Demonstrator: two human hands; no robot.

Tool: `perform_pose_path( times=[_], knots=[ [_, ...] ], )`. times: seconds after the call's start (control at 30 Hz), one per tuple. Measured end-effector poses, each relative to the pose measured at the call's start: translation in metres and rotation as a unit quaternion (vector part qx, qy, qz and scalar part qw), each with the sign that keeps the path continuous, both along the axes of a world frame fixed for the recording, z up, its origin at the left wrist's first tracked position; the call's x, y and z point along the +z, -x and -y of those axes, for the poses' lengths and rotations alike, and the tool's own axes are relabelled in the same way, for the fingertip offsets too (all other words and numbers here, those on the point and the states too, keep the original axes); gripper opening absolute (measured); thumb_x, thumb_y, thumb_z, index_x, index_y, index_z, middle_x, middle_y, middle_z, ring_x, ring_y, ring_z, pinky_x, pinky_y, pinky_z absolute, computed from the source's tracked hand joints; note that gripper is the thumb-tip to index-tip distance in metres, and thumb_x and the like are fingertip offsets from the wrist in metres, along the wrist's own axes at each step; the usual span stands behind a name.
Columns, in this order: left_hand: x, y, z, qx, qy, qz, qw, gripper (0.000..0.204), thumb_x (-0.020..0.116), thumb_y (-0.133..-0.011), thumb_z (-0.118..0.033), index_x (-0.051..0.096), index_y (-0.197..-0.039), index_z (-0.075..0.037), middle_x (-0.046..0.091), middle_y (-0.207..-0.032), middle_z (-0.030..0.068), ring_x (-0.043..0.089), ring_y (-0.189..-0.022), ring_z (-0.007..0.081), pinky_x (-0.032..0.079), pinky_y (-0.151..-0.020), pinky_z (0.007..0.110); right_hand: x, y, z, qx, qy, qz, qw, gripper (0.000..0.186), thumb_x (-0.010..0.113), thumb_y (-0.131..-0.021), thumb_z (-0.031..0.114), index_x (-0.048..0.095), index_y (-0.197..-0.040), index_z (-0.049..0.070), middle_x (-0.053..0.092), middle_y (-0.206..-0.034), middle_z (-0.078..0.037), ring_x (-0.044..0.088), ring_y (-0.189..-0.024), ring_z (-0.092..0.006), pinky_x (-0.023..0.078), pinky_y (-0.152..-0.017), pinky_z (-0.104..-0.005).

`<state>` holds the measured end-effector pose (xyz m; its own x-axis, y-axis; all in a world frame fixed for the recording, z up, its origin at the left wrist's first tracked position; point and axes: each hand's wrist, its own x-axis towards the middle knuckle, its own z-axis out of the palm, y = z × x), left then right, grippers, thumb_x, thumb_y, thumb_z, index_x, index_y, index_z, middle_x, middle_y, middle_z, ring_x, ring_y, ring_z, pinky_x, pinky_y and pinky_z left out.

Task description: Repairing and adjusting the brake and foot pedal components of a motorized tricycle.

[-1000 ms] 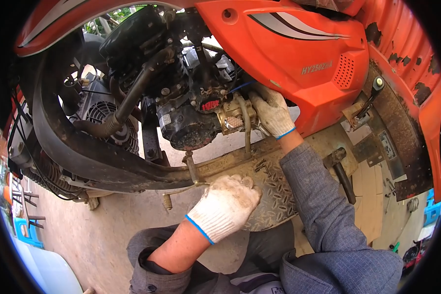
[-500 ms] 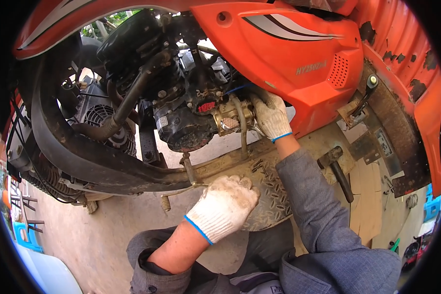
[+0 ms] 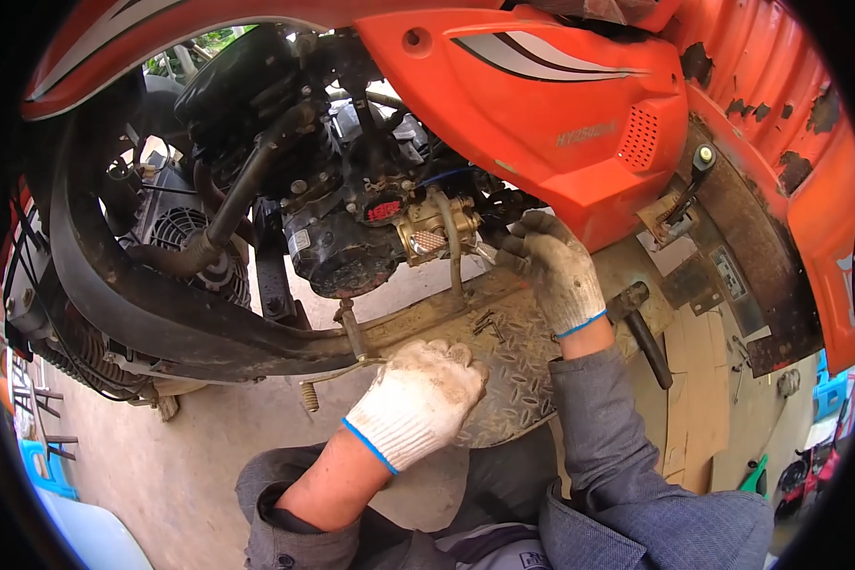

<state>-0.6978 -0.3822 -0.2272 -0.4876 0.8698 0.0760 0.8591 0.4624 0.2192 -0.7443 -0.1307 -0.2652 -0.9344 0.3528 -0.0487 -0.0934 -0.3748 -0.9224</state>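
My gloved left hand [image 3: 418,399] is curled into a fist on the edge of a treaded steel footboard [image 3: 522,380]; anything inside it is hidden. Under the red side panel [image 3: 579,142], my gloved right hand [image 3: 551,266] has its fingers bent just right of a brass carburetor-like part [image 3: 426,233], close by a small silver metal piece [image 3: 484,254]; what the fingertips grip is unclear. A dark engine [image 3: 337,256] hangs left of the brass part, with a hose running down across it. Small metal bolts or tools [image 3: 487,324] lie on the footboard above my left hand.
A black frame tube [image 3: 114,294] curves around a radiator fan [image 3: 190,237] at left. A bar with a black grip [image 3: 651,347] is at right, over cardboard [image 3: 693,418]. A blue stool [image 3: 43,461] and white curved object [image 3: 85,522] sit at the lower left edge.
My right hand has come down and toward me, out from beneath the red panel, exposing dark parts beside the brass piece. My left hand stays in place; the whole view has shifted slightly.
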Motion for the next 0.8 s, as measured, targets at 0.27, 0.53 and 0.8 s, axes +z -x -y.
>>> perform_pose_path(
  times=[0.27,0.53,0.8],
  knots=[
    [0.001,-0.001,-0.003,0.005,0.002,-0.006,1.0,0.019,0.068,-0.093,-0.023,0.071,-0.102,-0.006,0.07,-0.097,0.0153,0.071,-0.095,0.0354,0.055,-0.085,0.046,0.014,0.033,0.018,-0.006,-0.33,-0.092,0.939,0.035,0.06,-0.106,0.008,0.065,-0.14,-0.002,0.076,-0.126,-0.017,0.075,-0.112,-0.0269,0.061,-0.095,-0.0365],
    [-0.007,0.002,-0.004,0.007,0.005,-0.012,1.0,0.019,0.067,-0.094,-0.023,0.072,-0.102,-0.006,0.071,-0.097,0.0151,0.071,-0.096,0.0349,0.056,-0.087,0.046,0.017,0.061,0.021,-0.07,-0.681,-0.12,0.719,0.03,0.066,-0.099,0.009,0.071,-0.128,0.006,0.075,-0.117,-0.024,0.07,-0.114,-0.0431,0.058,-0.097,-0.0501],
    [-0.009,0.004,-0.004,-0.003,0.007,-0.012,1.0,0.018,0.069,-0.09,-0.021,0.071,-0.1,-0.006,0.071,-0.099,0.0161,0.072,-0.097,0.0354,0.057,-0.086,0.047,0.0,0.097,0.029,-0.042,-0.668,-0.046,0.741,0.024,0.067,-0.1,0.017,0.075,-0.12,0.007,0.076,-0.11,-0.023,0.071,-0.109,-0.0432,0.057,-0.094,-0.0482]
  ],
)
